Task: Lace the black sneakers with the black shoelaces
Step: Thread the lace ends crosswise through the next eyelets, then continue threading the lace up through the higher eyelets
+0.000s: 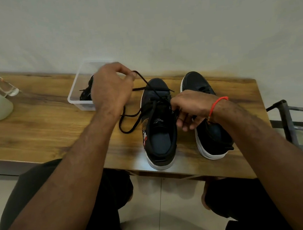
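Shoelace (145,82) pinched in left grip (112,89), right grip (192,109) pinching at sneaker (158,125) eyelets.

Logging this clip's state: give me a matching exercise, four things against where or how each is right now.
Things:
1. left hand
2. right hand
3. clear plastic box
4. right-side sneaker

States:
A. holds a spare black lace bundle
B. fingers curled at the left-side sneaker's eyelets
C. pinches the shoelace, lifted above the table
D. partly hidden behind a wrist

Pairs: 1-C, 2-B, 3-A, 4-D
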`<state>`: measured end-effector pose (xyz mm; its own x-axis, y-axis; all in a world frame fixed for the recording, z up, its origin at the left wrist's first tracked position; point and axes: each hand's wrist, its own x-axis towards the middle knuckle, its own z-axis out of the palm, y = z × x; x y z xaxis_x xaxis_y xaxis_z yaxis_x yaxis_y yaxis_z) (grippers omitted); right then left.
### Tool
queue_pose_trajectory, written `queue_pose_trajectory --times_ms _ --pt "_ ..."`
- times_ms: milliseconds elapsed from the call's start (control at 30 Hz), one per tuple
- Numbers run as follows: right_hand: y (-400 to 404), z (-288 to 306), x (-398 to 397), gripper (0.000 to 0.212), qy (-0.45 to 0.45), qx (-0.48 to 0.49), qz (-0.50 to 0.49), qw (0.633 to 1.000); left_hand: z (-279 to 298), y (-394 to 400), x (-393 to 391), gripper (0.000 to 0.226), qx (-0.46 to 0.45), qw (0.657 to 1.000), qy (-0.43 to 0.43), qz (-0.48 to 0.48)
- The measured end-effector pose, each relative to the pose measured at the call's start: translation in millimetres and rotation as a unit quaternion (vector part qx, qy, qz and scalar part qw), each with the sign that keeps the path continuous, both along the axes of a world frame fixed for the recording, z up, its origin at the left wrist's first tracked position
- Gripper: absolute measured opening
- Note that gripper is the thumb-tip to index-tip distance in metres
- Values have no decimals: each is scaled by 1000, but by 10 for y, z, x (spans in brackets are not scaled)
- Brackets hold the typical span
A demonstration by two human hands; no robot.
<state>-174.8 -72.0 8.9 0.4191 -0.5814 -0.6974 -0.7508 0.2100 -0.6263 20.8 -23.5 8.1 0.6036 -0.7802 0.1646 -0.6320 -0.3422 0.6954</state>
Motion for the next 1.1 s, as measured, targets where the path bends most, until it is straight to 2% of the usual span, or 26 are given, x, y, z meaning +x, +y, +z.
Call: queue_pose_trajectory --times_ms 67,133,267,400,600,667,767,833,900,967,1033,1100 --pt "4 0 11 26 0 0 -2 1000 15 11 96 12 -16 999 -32 19" --pt "5 2 22 26 1 -2 -3 1000 -13 3 114 10 -7 997 -69 -28" --pt "6 -2 19 26 2 1 -4 1000 -101 20 -158 46 97 968 -131 -189" --pt "-2 -3 26 25 7 3 -3 1000 -246 72 -343 38 166 933 -179 -265" --pt "-3 -15 21 25 9 6 -3 1000 -250 53 -330 17 161 932 -223 -237" --pt "-8 -15 17 25 11 6 -2 1000 -221 47 -306 16 134 948 -194 -212" --pt "-9 -3 4 24 8 5 -4 1000 -58 51 -241 17 32 991 -91 -93" --pt "-3 1 -3 24 4 7 -7 1000 38 53 -132 18 -5 993 -117 -32" --pt "-1 -4 3 25 3 6 -6 1000 41 42 3 18 34 989 -145 -23" --pt "5 -10 13 26 4 2 -3 1000 -8 46 53 37 125 982 -134 -38" --pt "11 -3 12 25 8 -2 -1 1000 -38 53 21 59 175 975 -120 -65" --pt "15 4 11 24 15 -12 5 1000 -44 46 -32 62 197 970 -105 -94"
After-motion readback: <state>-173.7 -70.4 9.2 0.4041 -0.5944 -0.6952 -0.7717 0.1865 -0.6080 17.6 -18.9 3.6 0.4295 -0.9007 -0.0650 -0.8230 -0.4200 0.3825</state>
